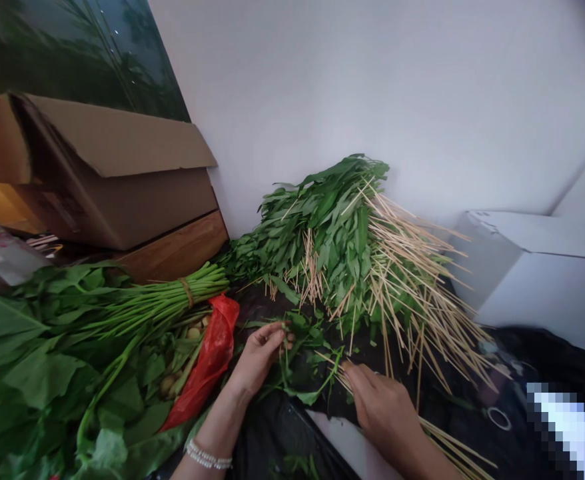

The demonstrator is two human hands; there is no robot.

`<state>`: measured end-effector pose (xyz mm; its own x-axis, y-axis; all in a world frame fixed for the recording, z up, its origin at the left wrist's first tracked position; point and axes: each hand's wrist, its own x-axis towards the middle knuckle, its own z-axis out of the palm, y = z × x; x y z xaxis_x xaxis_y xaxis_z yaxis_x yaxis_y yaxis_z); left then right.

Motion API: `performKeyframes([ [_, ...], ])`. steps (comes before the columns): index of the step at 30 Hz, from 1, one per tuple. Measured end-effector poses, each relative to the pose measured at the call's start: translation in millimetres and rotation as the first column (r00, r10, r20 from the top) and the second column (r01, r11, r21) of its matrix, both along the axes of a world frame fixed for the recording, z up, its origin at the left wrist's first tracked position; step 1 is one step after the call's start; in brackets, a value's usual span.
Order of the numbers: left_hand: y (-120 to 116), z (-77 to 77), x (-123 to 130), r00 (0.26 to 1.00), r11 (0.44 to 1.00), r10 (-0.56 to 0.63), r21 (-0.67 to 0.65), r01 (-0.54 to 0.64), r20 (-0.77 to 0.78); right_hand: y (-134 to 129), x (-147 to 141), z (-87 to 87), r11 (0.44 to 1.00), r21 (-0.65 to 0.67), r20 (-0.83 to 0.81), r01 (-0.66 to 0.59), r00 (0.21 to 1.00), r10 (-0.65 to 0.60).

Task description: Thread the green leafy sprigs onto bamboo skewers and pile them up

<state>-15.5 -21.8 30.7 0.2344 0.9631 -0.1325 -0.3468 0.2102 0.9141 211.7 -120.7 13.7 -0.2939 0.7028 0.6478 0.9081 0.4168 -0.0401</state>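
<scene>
Some loose dark-green leafy stems (310, 398) lie between the two hands, just left of the right fingers. The right hand (385, 400) holds a few thin, pale wooden sticks (328, 361) with its fingers closed around them. The left hand (262, 343) has its fingers narrow beside a thin stem; whether they grip it, I cannot tell. For good handling, I would keep the stick tips even and pinch the greens gently, so leaves do not tear. Beyond the fingers rises a large green leafy heap with pale sticks (342, 240); left of them is a red plastic bag (217, 347).
</scene>
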Motion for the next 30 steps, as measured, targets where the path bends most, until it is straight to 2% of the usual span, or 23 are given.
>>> performKeyframes([
  [5, -8, -3.1, 14, 0.985, 0.985, -0.147, 0.075, 0.153, -0.087, 0, 0, -1.0, 1.000, -0.017, 0.011, 0.010, 1.000, -0.010],
  [7, -10, -3.6, 17, 0.980, 0.980, -0.165, 0.095, 0.175, -0.109, 0, 0, -1.9, 0.999, -0.039, 0.011, 0.010, 1.000, -0.009],
  [14, -14, -8.7, 25, 0.970, 0.989, -0.079, 0.102, 0.105, -0.230, -1, -3, -1.4, 0.998, -0.062, 0.022, 0.016, 1.000, -0.015],
  [20, -18, -9.9, 30, 0.965, 0.984, -0.106, 0.115, 0.137, -0.238, -1, -3, -3.2, 0.998, -0.057, 0.044, 0.011, 0.999, -0.008],
  [30, -17, -13.0, 29, 0.970, 0.982, -0.077, 0.150, 0.114, -0.232, 0, -2, -4.4, 0.998, -0.063, 0.052, 0.014, 0.999, -0.011],
])
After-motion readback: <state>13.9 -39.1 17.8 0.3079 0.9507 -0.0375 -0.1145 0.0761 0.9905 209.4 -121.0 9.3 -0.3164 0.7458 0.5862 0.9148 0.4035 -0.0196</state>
